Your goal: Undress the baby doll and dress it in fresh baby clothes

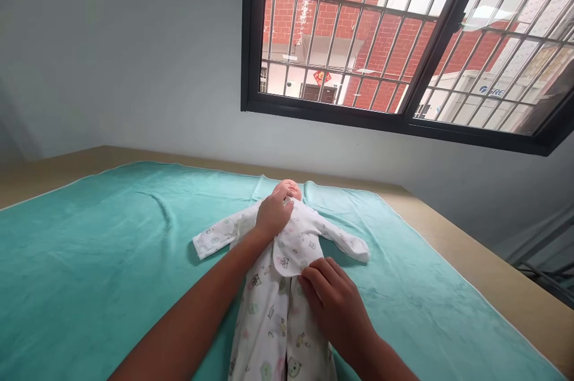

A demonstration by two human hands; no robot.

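A baby doll (292, 189) lies on its back, head towards the wall, dressed in a white printed baby shirt (298, 237) with both sleeves spread out to the sides. White printed baby trousers (266, 333) cover its legs and run out of view at the bottom. At the neckline, just below the doll's chin, my left hand (274, 213) has its fingers closed on the shirt's edge. My right hand (332, 291) pinches the shirt's rounded lower front corner, over the top of the trousers. My left forearm crosses over part of the shirt's left side and hides it.
A teal blanket (112, 261) with a few wrinkles lies beneath the doll on a light wooden table (452, 225). Behind stands a pale wall (134, 58) with a dark-framed, barred window (323, 104). Dark metal rails (545, 276) show beyond the table's right edge.
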